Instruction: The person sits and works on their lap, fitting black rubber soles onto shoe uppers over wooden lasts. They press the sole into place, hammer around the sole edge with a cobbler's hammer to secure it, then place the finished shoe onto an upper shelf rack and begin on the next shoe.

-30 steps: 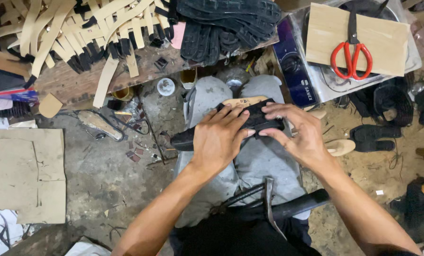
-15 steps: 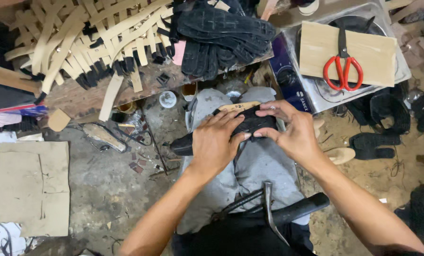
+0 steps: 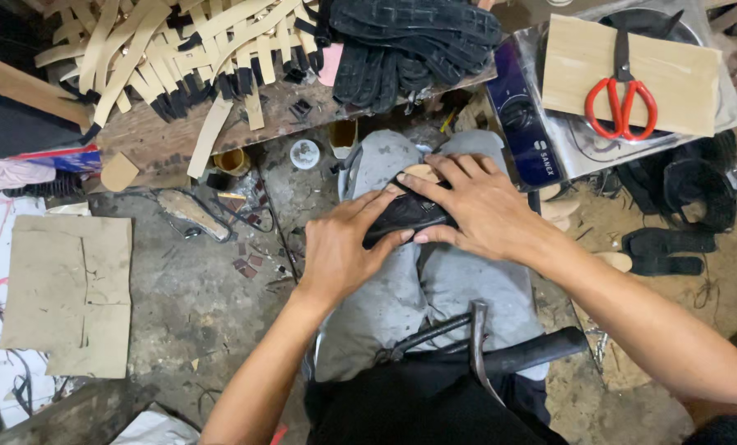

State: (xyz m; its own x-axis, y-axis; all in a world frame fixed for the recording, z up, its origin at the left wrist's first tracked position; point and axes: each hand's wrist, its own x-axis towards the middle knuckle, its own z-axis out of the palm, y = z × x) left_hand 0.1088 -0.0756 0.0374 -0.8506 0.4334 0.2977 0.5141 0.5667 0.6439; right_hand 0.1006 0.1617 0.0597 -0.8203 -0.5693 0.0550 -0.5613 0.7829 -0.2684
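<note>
While both hands [image 3: 343, 247] press it, black shoe upper [image 3: 405, 216] lies left-right

Dusty grey floor [image 3: 195, 305], cluttered workbench [image 3: 158, 140]

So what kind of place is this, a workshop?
Probably a small footwear workshop: tan strap strips and black uppers are heaped up, red scissors lie nearby, and both hands press a black shoe piece.

Bare floor [image 3: 187, 305] lies open left of the knees; strap-piled worktop [image 3: 162, 136] blocks ahead; hammer [image 3: 477, 350] crosses the lap.
</note>
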